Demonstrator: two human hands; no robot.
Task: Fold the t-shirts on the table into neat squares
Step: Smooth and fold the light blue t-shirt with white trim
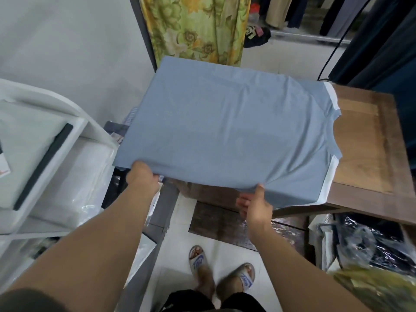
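Gripping the near edge of a grey-blue t-shirt (220, 131), the two hands are working well apart from each other. The left hand (141, 174) is clutching the near left corner, its fingertips tucked out of sight under the cloth. The right hand (254, 202) is pinching the same edge further along, with the thumb lying on top of the fabric and the fingers (242, 203) spreading beneath it. The shirt is lying spread out and mostly flat over the left part of a wooden table (364, 140), with a few soft creases running through it. Its neck opening is pointing to the right, and white trim (326, 185) is showing along that side at both sleeves. The near edge is hanging past the front of the table where the hands are holding it, and the left side is reaching out beyond the table's edge. Bare wood is showing only to the right of the shirt. A white plastic shelf unit (45, 140) is standing to the left, and a green and yellow flowered curtain (198, 25) is hanging behind the table. Crinkled plastic bags (360, 244) are piling up at the lower right. On the tiled floor below, the person is standing in a pair of sandals (198, 260).
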